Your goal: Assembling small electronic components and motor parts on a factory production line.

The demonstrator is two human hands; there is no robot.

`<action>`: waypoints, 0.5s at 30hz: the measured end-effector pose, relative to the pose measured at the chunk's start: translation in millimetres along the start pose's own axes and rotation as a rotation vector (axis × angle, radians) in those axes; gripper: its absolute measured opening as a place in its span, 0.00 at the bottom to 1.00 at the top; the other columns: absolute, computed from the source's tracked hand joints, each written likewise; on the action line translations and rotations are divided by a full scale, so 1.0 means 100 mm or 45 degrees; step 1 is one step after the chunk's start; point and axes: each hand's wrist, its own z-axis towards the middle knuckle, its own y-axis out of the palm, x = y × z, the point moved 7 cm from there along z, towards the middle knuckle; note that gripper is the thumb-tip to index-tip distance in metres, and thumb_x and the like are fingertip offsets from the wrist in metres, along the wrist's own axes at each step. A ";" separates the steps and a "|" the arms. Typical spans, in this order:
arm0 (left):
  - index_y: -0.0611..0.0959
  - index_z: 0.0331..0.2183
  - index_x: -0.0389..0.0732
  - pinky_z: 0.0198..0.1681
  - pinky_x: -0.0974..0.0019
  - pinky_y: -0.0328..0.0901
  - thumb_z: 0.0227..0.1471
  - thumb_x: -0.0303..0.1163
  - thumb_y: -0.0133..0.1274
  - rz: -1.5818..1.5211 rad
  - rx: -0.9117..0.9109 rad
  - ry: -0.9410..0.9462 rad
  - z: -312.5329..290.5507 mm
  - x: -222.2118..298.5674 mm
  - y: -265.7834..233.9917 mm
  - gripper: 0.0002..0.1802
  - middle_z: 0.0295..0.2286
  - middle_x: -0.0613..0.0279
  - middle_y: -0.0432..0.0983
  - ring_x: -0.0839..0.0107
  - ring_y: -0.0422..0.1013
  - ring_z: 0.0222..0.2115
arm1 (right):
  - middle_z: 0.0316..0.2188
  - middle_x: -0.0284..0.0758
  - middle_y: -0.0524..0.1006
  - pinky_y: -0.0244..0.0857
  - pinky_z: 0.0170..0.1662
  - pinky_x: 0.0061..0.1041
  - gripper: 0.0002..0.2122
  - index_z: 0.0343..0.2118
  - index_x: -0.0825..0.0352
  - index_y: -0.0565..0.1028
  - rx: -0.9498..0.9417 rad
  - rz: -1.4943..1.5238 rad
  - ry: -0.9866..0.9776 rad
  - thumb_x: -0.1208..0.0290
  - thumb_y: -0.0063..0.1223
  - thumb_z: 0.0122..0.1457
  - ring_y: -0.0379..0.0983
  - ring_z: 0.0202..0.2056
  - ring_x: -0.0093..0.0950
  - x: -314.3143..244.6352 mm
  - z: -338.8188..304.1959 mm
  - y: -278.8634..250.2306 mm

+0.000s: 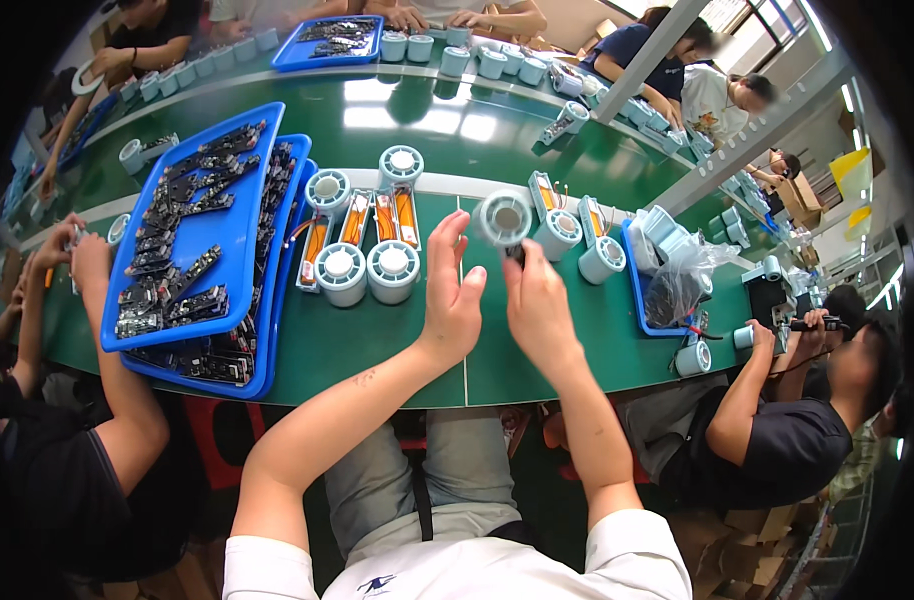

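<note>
My right hand (pixel 540 310) is closed, its fingers pinching a small dark part at the lower edge of a light-blue round-headed housing (pixel 505 218). The housing is slightly blurred, held above the green table with its round end facing up. To its left, my left hand (pixel 449 290) is open, fingers stretched upward and holding nothing. Left of that hand lie several similar housings (pixel 393 270) with ribbed round heads, their open handles showing orange and silver inside. Right of my right hand, two more housings (pixel 559 232) (pixel 602 258) lie with loose wires at their handles.
Stacked blue trays (pixel 269 340) of dark circuit boards (pixel 192 268) stand at left. A blue tray (pixel 645 315) with plastic bags is at right. Across the green table (pixel 407 370) are more housings (pixel 454 62) and another board tray (pixel 287 55). Co-workers sit on both sides and opposite.
</note>
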 end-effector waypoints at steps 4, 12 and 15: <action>0.76 0.49 0.34 0.54 0.56 0.63 0.49 0.22 0.49 0.519 -0.072 0.255 0.02 0.12 0.08 0.23 0.47 0.46 0.71 0.53 0.69 0.49 | 0.32 0.58 0.78 0.68 0.39 0.52 0.14 0.46 0.76 0.66 0.113 -0.151 -0.094 0.66 0.43 0.69 0.74 0.35 0.62 0.17 1.09 0.04; 0.79 0.28 0.39 0.35 0.55 0.68 0.37 0.20 0.56 0.680 -0.692 0.734 -0.19 0.20 0.37 0.09 0.24 0.57 0.74 0.55 0.72 0.28 | 0.39 0.62 0.78 0.69 0.49 0.52 0.24 0.46 0.80 0.69 -0.048 -0.283 0.149 0.56 0.41 0.69 0.75 0.44 0.60 0.83 2.36 0.96; 0.79 0.27 0.40 0.30 0.57 0.69 0.37 0.22 0.57 0.713 -0.761 0.762 -0.22 0.14 0.39 0.09 0.20 0.59 0.73 0.58 0.72 0.23 | 0.41 0.62 0.78 0.69 0.51 0.51 0.26 0.46 0.79 0.71 -0.060 -0.347 0.204 0.53 0.40 0.69 0.75 0.45 0.59 0.91 2.52 1.10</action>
